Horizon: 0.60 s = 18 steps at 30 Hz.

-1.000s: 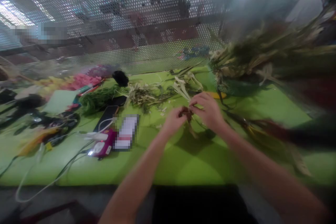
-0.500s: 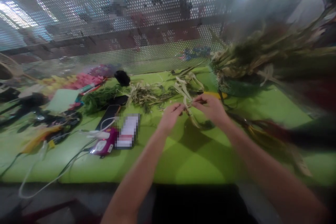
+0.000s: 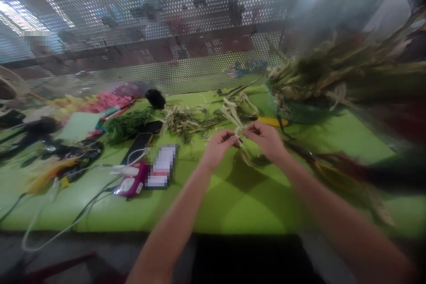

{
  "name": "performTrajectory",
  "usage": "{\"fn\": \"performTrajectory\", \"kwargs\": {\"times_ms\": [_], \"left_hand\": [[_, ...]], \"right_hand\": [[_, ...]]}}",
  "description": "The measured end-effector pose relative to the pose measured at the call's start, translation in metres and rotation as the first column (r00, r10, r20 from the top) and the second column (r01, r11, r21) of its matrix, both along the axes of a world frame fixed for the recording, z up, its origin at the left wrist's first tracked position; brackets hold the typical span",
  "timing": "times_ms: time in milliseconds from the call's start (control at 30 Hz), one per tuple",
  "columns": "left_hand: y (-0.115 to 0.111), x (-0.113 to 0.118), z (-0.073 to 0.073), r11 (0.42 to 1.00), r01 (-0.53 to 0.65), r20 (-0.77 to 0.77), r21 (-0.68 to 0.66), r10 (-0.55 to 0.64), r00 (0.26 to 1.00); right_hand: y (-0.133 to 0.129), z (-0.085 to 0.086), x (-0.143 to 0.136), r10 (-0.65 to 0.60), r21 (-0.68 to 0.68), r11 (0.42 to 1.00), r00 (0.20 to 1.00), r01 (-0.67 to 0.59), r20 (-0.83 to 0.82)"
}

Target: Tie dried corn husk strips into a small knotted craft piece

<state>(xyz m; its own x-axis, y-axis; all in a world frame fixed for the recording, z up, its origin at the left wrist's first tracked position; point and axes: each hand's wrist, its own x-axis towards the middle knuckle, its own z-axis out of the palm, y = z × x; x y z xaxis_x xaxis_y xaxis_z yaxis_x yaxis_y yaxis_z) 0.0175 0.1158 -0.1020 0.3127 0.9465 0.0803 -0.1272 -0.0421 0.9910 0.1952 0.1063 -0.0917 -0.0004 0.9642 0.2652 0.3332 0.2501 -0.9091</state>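
My left hand (image 3: 218, 147) and my right hand (image 3: 265, 139) meet over the green tabletop, fingertips pinched on a pale, dried leaf strip (image 3: 234, 115). The strip runs up and away from my fingers, and a greenish end hangs down below them. Both hands are closed, only a small gap apart. Behind them lies a loose heap of dried plant scraps (image 3: 186, 120). A yellow-handled tool (image 3: 271, 121), perhaps a knife, rests just beyond my right hand. The exact grip between the fingertips is blurred.
At the right stands a green basket (image 3: 299, 111) full of dried leaves (image 3: 319, 71). To the left are phones (image 3: 138, 146), a magenta device (image 3: 133, 179) with white cables, green netting (image 3: 124, 124) and pink and yellow pieces (image 3: 106, 101). A perforated metal screen (image 3: 199, 44) rises behind the table.
My left hand has shifted slightly right, its fingers curling more around the strip. My right hand stays nearly in place, still pinching. The strip's lower end has moved a little.
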Motion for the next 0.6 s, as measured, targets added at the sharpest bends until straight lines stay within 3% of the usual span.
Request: {"fn": "performTrajectory", "kwargs": {"times_ms": [200,333,400,600], "left_hand": [[0.001,0.0,-0.001,0.998,0.025,0.052,-0.064,-0.022,0.998],[0.003,-0.001,-0.004,0.997,0.043,-0.014,-0.068,-0.044,0.999],[0.003,0.0,-0.005,0.999,0.017,-0.018,-0.046,-0.018,1.0],[0.0,0.002,-0.004,1.0,0.002,0.001,-0.028,-0.002,1.0]], "right_hand": [[0.007,-0.007,0.001,-0.007,0.006,1.0,1.0,0.007,0.028],[0.006,0.002,0.006,0.001,0.211,0.977,0.983,-0.04,0.185],[0.003,0.006,0.006,0.026,0.241,0.968,0.983,-0.07,0.182],[0.0,0.006,-0.001,0.139,-0.104,0.985,0.99,-0.136,0.026]]}}
